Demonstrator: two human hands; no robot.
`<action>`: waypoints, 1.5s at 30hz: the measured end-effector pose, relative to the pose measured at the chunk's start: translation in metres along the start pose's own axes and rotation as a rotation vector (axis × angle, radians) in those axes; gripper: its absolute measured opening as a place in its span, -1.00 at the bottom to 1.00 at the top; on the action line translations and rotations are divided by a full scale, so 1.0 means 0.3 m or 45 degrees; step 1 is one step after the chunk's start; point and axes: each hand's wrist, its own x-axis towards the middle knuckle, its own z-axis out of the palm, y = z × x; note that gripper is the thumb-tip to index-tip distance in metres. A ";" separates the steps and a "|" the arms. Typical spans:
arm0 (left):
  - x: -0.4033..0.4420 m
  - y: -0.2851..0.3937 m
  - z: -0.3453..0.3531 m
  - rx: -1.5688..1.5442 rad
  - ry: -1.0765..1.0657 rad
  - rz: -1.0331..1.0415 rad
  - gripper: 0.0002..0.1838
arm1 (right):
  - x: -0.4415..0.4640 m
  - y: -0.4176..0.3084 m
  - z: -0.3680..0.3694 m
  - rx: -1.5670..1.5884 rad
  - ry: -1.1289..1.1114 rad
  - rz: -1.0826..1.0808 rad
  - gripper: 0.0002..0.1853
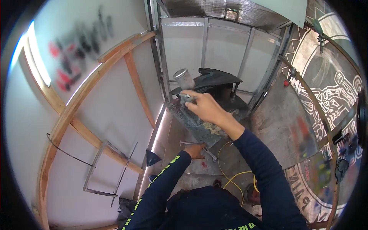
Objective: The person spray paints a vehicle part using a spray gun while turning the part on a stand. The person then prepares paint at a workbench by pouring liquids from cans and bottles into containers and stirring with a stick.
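Note:
My right hand (207,107) is closed around a spray gun (185,79), whose clear, greyish cup points up. The gun is over the left end of a dark, paint-speckled work table (197,129). Behind it lies a black, glossy vehicle panel (220,79), apart from my hand as far as I can see. Lower down, my left hand (194,151) is curled at the near edge of the table, at a thin metal bar (210,154). Its fingers are partly hidden, and the bar seems to lie within its grip.
A yellow hose (240,173) loops across the floor. Wooden beams (86,94) brace the left wall, where a metal frame (89,174) and a dark funnel (153,157) hang. A crumpled tan material (210,128) lies on the table. Painted boards (333,92) stand at right.

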 end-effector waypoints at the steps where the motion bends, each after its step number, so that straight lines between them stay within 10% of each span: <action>1: 0.003 0.004 -0.005 -0.006 0.002 0.015 -0.06 | -0.008 -0.009 0.003 -0.022 -0.053 0.013 -0.53; 39: 0.223 0.313 -0.121 -0.383 -0.328 -0.029 -0.28 | -0.207 0.441 -0.406 0.147 0.526 0.552 -0.51; 45: 0.145 0.102 -0.174 -0.054 0.214 -0.258 -0.37 | -0.082 0.355 -0.422 0.220 0.461 0.539 -0.52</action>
